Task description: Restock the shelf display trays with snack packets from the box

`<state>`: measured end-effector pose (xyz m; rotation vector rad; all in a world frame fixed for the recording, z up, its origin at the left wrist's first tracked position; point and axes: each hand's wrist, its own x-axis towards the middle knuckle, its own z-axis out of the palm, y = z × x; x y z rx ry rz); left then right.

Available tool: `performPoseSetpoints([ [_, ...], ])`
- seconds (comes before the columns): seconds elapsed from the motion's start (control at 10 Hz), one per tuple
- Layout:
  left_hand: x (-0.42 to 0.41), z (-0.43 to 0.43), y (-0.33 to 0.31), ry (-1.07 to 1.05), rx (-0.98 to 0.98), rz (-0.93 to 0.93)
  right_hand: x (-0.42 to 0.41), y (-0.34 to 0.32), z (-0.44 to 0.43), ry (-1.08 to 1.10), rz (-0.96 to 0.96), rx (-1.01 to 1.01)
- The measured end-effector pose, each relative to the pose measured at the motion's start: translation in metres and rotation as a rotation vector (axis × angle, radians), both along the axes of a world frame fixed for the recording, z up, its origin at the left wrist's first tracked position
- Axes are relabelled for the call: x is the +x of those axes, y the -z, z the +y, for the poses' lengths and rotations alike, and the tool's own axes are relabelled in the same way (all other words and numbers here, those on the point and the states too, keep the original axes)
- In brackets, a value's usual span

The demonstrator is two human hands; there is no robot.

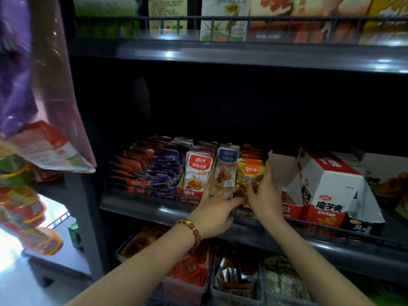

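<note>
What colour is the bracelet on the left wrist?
The bracelet has dark red beads with one gold bead, seen best in the head view.

Well left of our hands we see hanging snack bags [42, 149]; above them, cartons [223, 18] on the upper shelf [220, 54].

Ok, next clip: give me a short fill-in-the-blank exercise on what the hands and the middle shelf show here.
1. Both hands are at the front packet of the ____-coloured row, the right hand on the yellow packet itself.
2. The beaded bracelet is worn on the ____ wrist.
3. Directly left of the yellow packets stands a row with ____ tops, the blue-topped packet.
4. The left hand wears a ____ on one finger.

Missing words: yellow; left; blue; ring
</note>
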<state>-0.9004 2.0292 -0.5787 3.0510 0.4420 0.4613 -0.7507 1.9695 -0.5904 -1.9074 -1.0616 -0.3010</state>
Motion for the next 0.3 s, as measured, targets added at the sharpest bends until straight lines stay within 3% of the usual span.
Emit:
performPoseSetpoints([
  [0.3, -0.0031, 0.0052, 0.0017, -0.004, 0.039, 0.045, -0.0042, -0.0068, 0.0007, 0.060, 0.020, -0.047],
])
